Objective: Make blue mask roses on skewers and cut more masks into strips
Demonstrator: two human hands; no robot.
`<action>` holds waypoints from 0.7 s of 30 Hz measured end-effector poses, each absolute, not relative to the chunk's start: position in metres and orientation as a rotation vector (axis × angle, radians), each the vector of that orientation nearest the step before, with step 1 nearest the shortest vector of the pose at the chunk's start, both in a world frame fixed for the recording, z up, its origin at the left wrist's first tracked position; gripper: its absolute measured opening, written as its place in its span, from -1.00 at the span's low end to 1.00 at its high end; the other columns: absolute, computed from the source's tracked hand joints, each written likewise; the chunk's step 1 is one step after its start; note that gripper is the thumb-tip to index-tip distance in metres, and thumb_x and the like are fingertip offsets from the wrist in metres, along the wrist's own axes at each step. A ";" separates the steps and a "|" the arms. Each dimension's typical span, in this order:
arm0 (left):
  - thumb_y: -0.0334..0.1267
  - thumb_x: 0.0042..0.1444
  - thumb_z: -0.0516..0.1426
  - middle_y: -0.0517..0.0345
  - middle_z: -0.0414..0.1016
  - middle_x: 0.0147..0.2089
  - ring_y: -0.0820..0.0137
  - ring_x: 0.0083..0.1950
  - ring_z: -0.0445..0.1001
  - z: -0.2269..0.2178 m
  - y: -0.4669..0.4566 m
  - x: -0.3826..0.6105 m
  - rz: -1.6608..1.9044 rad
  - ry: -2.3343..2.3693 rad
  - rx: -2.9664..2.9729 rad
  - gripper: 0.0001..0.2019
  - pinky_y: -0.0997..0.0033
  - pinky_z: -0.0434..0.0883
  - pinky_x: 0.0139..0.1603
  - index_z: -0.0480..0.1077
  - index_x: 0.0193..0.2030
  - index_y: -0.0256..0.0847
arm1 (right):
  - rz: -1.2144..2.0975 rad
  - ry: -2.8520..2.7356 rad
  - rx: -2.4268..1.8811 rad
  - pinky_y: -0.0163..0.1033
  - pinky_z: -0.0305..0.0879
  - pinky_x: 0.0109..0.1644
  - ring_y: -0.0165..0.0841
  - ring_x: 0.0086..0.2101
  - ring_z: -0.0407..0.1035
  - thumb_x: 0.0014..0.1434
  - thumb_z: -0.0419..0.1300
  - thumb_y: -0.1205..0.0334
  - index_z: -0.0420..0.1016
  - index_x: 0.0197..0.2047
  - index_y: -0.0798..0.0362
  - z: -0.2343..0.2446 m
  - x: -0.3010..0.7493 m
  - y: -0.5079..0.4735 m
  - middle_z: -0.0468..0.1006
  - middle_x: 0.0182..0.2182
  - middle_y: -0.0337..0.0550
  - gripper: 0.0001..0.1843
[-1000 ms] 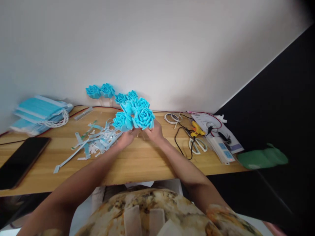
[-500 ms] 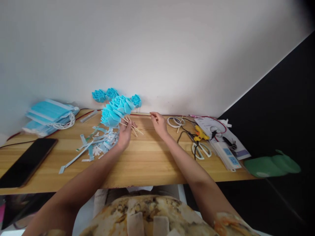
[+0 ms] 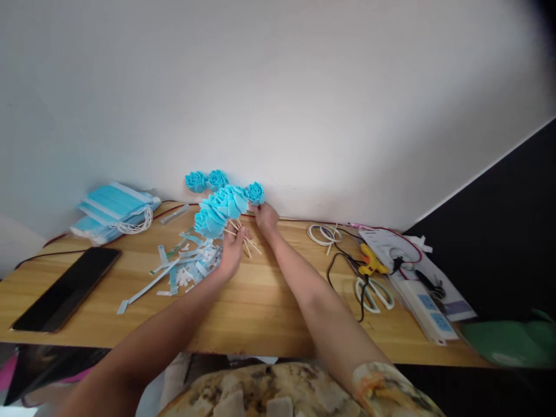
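My left hand (image 3: 233,252) is closed round the thin wooden sticks (image 3: 249,243) of a bunch of blue paper-like flowers (image 3: 223,207), which tilts to the left above the table. At the wall, my right hand (image 3: 266,218) reaches to a single blue flower (image 3: 255,193) and pinches just beneath its head; the fingertips are partly hidden behind the petals. Two more blue flowers (image 3: 207,180) stand against the wall behind the bunch. Below and left of my left hand lies a heap of cut blue and white strips (image 3: 191,266).
Blue face masks (image 3: 113,205) are stacked at the back left, with a black phone (image 3: 67,289) in front. To the right are a white cord coil (image 3: 324,234), a yellow glue gun (image 3: 372,260), scissors (image 3: 374,296) and a power strip (image 3: 430,313). A green item (image 3: 508,341) sits at the right edge.
My right hand has moved left and forward, from above the table to the single flower by the wall. My left hand still holds the bunch. The camera view has shifted slightly.
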State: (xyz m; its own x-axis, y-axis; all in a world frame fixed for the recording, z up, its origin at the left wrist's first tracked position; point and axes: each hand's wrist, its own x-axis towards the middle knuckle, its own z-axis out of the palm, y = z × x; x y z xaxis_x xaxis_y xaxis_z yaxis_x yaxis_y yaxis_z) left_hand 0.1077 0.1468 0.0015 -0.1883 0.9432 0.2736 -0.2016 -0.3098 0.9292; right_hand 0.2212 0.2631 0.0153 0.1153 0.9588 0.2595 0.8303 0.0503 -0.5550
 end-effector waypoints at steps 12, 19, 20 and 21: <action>0.00 0.30 0.14 0.22 0.41 -0.38 0.36 -0.32 0.42 0.007 0.143 0.105 1.620 1.006 1.197 -0.74 0.36 0.41 -0.21 0.28 -0.28 -0.12 | 0.173 -1.665 -1.259 -0.11 0.43 -0.06 -0.15 -0.22 0.57 0.30 0.20 -0.08 0.61 -0.28 -0.03 0.079 0.272 0.218 0.71 -0.28 -0.09 -0.68; 0.02 0.26 0.17 0.13 0.53 -0.27 0.30 -0.19 0.51 0.016 0.138 0.106 1.641 0.966 1.344 -0.74 0.29 0.45 -0.02 0.40 -0.27 -0.13 | 0.186 -1.736 -1.317 -0.07 0.46 -0.07 -0.11 -0.24 0.59 0.26 0.20 -0.07 0.66 -0.30 -0.06 0.054 0.281 0.162 0.73 -0.30 -0.07 -0.69; 0.05 0.26 0.17 0.10 0.56 -0.23 0.27 -0.17 0.54 0.017 0.137 0.107 1.626 0.957 1.330 -0.72 0.27 0.46 -0.02 0.42 -0.23 -0.13 | 0.196 -1.760 -1.304 -0.06 0.47 -0.07 -0.10 -0.22 0.59 0.26 0.20 -0.05 0.66 -0.28 -0.05 0.051 0.282 0.157 0.73 -0.28 -0.06 -0.70; 0.07 0.25 0.18 0.08 0.58 -0.21 0.25 -0.15 0.56 0.018 0.137 0.108 1.608 0.942 1.312 -0.70 0.25 0.48 -0.02 0.43 -0.21 -0.14 | 0.209 -1.774 -1.291 -0.05 0.47 -0.06 -0.09 -0.20 0.59 0.25 0.20 -0.03 0.67 -0.25 -0.05 0.048 0.282 0.153 0.73 -0.25 -0.05 -0.71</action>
